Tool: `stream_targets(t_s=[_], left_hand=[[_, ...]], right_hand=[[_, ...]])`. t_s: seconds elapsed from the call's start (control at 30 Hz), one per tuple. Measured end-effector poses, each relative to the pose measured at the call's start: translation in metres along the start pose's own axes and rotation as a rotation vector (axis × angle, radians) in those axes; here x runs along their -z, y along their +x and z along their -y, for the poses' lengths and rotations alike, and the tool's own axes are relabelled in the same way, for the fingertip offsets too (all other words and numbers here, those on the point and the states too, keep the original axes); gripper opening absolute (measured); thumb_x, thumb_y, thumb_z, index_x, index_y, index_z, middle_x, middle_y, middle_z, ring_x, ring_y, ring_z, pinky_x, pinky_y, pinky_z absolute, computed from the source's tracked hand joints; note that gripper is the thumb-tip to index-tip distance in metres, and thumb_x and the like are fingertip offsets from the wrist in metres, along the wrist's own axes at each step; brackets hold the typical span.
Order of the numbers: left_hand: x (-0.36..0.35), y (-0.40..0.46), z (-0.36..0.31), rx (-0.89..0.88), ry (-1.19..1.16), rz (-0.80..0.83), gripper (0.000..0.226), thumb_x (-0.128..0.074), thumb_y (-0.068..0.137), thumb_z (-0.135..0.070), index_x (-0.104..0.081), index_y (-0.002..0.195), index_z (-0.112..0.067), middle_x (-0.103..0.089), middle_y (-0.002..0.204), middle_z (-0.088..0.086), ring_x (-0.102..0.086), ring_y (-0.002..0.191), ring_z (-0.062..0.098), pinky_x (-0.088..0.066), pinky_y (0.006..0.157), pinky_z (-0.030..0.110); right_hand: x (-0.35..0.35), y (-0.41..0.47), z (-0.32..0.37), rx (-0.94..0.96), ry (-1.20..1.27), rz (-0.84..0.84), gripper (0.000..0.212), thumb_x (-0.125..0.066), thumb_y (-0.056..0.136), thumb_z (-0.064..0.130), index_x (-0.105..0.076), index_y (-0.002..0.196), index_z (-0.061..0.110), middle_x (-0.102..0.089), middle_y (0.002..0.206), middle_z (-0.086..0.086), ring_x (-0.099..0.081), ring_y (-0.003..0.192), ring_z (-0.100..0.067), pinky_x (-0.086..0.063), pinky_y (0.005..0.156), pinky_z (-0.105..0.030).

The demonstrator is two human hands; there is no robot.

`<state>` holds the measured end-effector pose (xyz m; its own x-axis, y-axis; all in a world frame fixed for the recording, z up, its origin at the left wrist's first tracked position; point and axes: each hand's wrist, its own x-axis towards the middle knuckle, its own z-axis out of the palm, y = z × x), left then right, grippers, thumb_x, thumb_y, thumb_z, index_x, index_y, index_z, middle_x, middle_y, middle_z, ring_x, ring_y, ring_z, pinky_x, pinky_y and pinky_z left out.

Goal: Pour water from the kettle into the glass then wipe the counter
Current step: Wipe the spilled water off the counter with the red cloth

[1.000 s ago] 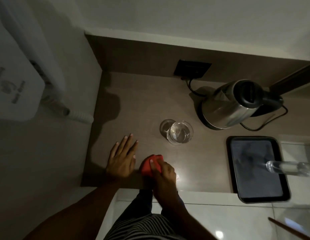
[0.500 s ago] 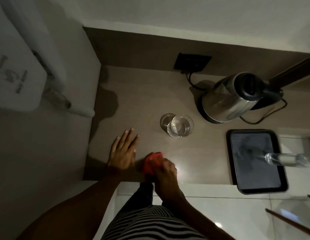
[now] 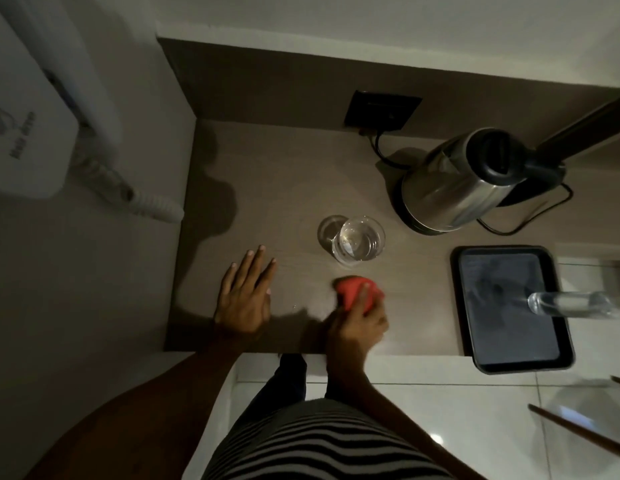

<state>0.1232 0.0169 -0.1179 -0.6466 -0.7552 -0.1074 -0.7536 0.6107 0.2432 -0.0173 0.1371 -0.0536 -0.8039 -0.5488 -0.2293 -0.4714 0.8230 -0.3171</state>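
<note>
A clear glass (image 3: 358, 242) with water in it stands in the middle of the brown counter (image 3: 287, 174). Behind it to the right, the steel kettle (image 3: 454, 188) with a black lid sits on its base. My right hand (image 3: 358, 323) is shut on a red cloth (image 3: 353, 291) and presses it onto the counter just in front of the glass. My left hand (image 3: 247, 296) lies flat on the counter to the left, fingers spread, holding nothing.
A black tray (image 3: 561, 362) lies at the counter's right end with a clear bottle (image 3: 571, 304) on it. The kettle's cord runs to a black wall socket (image 3: 383, 110). A white wall-mounted hair dryer (image 3: 31, 133) hangs on the left. White floor tiles lie below the counter's front edge.
My right hand has slid the red cloth to the right along the counter, from beside my left hand to in front of the glass. My left hand has stayed flat in place.
</note>
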Motion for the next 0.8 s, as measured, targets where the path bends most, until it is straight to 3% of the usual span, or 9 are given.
stream_targets(t_s=[0.03, 0.13, 0.23, 0.33, 0.43, 0.53, 0.63, 0.7, 0.8], left_hand=[[-0.002, 0.001, 0.001, -0.003, 0.003, -0.008, 0.055, -0.033, 0.097, -0.027, -0.036, 0.152, -0.021, -0.029, 0.162, 0.007, -0.027, 0.15, 0.026, -0.021, 0.12, 0.046], [0.001, 0.0, 0.0, -0.015, 0.015, 0.056, 0.058, -0.029, 0.096, -0.028, -0.03, 0.154, -0.021, -0.023, 0.164, 0.007, -0.021, 0.152, 0.025, -0.019, 0.121, 0.047], [0.002, 0.002, 0.001, -0.009, 0.023, 0.076, 0.058, -0.025, 0.097, -0.031, -0.03, 0.153, -0.019, -0.023, 0.164, 0.007, -0.022, 0.151, 0.026, -0.022, 0.12, 0.049], [0.0, 0.001, 0.001, 0.008, 0.018, 0.074, 0.057, -0.022, 0.098, -0.032, -0.029, 0.153, -0.02, -0.022, 0.165, 0.006, -0.022, 0.151, 0.026, -0.021, 0.121, 0.047], [0.0, 0.001, 0.003, 0.003, 0.006, 0.067, 0.056, -0.023, 0.099, -0.032, -0.03, 0.153, -0.019, -0.024, 0.164, 0.007, -0.022, 0.151, 0.026, -0.021, 0.12, 0.047], [-0.001, 0.001, 0.003, 0.011, 0.01, 0.082, 0.056, -0.023, 0.099, -0.032, -0.029, 0.153, -0.02, -0.022, 0.165, 0.006, -0.02, 0.152, 0.024, -0.017, 0.121, 0.045], [-0.002, 0.002, 0.003, 0.003, 0.024, 0.092, 0.057, -0.025, 0.098, -0.032, -0.029, 0.154, -0.021, -0.02, 0.165, 0.005, -0.017, 0.152, 0.024, -0.014, 0.122, 0.045], [-0.002, 0.002, 0.003, -0.005, 0.022, 0.081, 0.059, -0.029, 0.095, -0.03, -0.031, 0.153, -0.02, -0.022, 0.165, 0.006, -0.02, 0.152, 0.025, -0.015, 0.121, 0.045], [-0.005, 0.001, 0.004, 0.004, 0.014, 0.055, 0.06, -0.031, 0.095, -0.029, -0.029, 0.154, -0.021, -0.021, 0.165, 0.006, -0.019, 0.152, 0.024, -0.016, 0.121, 0.045]], right_hand=[[-0.009, -0.003, 0.004, 0.017, -0.027, 0.121, 0.065, -0.071, 0.086, 0.019, -0.045, 0.143, 0.0, -0.044, 0.136, -0.04, -0.051, 0.114, -0.056, -0.048, 0.091, -0.059], [-0.036, -0.005, -0.011, 0.459, -0.025, 0.259, 0.08, -0.084, 0.064, 0.025, -0.055, 0.137, 0.011, -0.057, 0.128, -0.027, -0.059, 0.105, -0.046, -0.055, 0.076, -0.052], [-0.013, 0.027, -0.058, 0.959, 0.02, 0.435, 0.068, -0.065, 0.073, 0.025, -0.051, 0.139, 0.023, -0.046, 0.138, -0.006, -0.045, 0.118, -0.03, -0.047, 0.089, -0.045], [0.028, 0.079, -0.109, 1.222, -0.113, 0.473, 0.058, -0.073, 0.074, 0.014, -0.062, 0.13, 0.021, -0.047, 0.145, 0.001, -0.046, 0.126, -0.024, -0.038, 0.101, -0.037], [0.049, 0.111, -0.138, 1.008, -0.094, 0.263, 0.056, -0.071, 0.07, 0.01, -0.064, 0.126, 0.014, -0.054, 0.134, -0.014, -0.051, 0.114, -0.034, -0.046, 0.088, -0.052], [0.027, 0.086, -0.13, 0.418, 0.023, -0.062, 0.063, -0.058, 0.073, 0.019, -0.053, 0.134, 0.005, -0.046, 0.134, -0.026, -0.047, 0.107, -0.044, -0.042, 0.09, -0.049], [-0.005, 0.036, -0.077, -0.006, 0.13, -0.094, 0.071, -0.058, 0.069, 0.015, -0.05, 0.138, -0.001, -0.045, 0.131, -0.036, -0.047, 0.108, -0.052, -0.035, 0.093, -0.047], [-0.021, 0.01, -0.042, 0.08, 0.142, 0.019, 0.069, -0.066, 0.072, 0.014, -0.051, 0.138, 0.0, -0.047, 0.13, -0.038, -0.049, 0.106, -0.055, -0.04, 0.092, -0.053], [-0.036, -0.005, -0.017, 0.426, 0.047, 0.126, 0.074, -0.085, 0.066, 0.017, -0.058, 0.132, -0.003, -0.054, 0.126, -0.037, -0.056, 0.104, -0.055, -0.05, 0.084, -0.057]])
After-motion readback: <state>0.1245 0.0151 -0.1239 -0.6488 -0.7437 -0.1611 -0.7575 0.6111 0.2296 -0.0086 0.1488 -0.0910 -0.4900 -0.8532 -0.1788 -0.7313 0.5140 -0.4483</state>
